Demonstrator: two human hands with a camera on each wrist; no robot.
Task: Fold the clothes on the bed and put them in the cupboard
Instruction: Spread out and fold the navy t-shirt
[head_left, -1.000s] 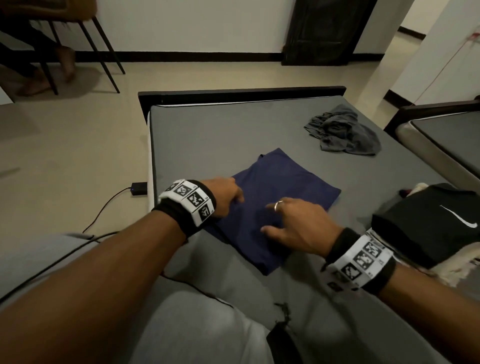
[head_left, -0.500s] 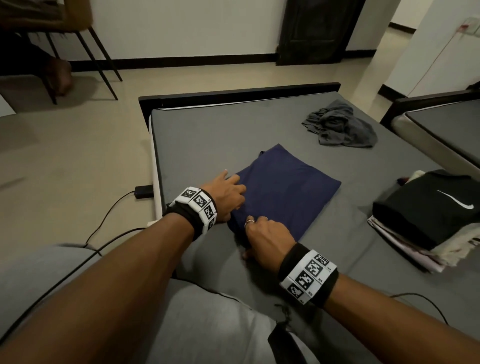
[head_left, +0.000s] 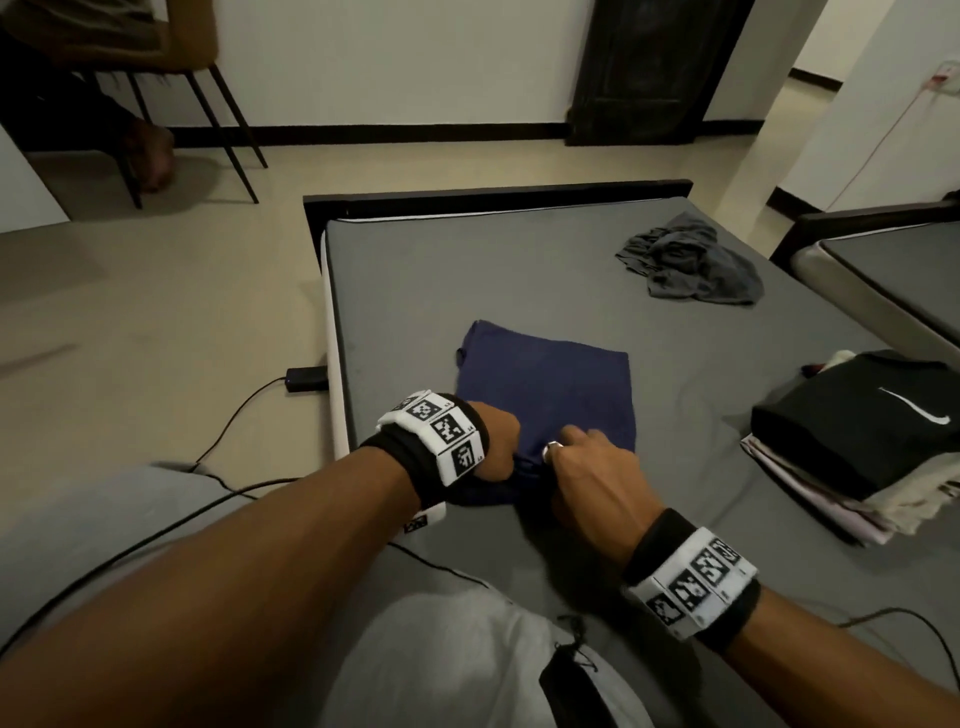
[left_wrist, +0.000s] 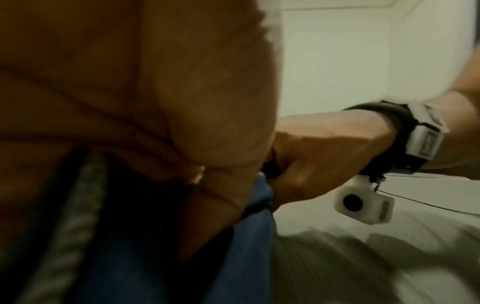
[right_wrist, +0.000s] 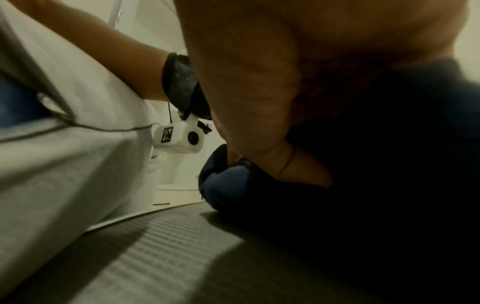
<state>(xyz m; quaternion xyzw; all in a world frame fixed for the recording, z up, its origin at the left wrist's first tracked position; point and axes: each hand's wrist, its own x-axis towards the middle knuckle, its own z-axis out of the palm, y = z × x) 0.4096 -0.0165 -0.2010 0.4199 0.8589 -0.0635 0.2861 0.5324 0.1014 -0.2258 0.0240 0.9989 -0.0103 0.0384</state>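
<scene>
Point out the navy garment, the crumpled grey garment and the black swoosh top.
navy garment (head_left: 550, 384), head view, flat folded middle.
crumpled grey garment (head_left: 691, 265), head view, centre of heap.
black swoosh top (head_left: 852, 421), head view, top face, left of logo.

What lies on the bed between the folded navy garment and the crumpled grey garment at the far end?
Nothing: in the head view, only bare grey mattress separates the navy garment from the crumpled grey garment.
</scene>
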